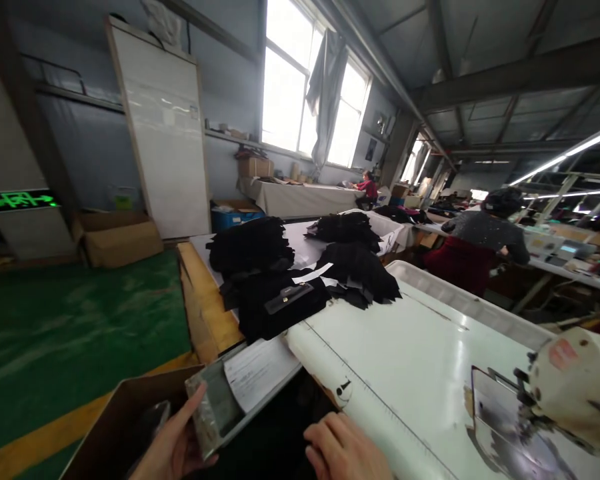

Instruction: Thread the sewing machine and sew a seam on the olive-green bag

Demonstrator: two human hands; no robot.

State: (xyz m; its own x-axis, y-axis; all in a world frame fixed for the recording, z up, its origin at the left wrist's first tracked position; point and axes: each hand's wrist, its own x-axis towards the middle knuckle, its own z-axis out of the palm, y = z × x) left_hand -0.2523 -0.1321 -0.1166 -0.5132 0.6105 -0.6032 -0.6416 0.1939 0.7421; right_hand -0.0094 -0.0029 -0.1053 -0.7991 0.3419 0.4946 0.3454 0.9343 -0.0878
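My left hand grips the front end of a shallow grey drawer, thumb on top and fingers below. The drawer sticks out from under the sewing table, with a printed paper sheet lying in it. My right hand is at the table's near edge, its fingers curled together with nothing visible in them. Beyond the drawer, several stacks of black cut fabric lie on a side table. A dark strip with a small metal clasp and a white strip rest on the nearest stack.
A sewing machine stands at the right of the table. Below my left hand is an open cardboard box. A white plastic trough runs along the table's far side. One person sits beyond it; another is farther back.
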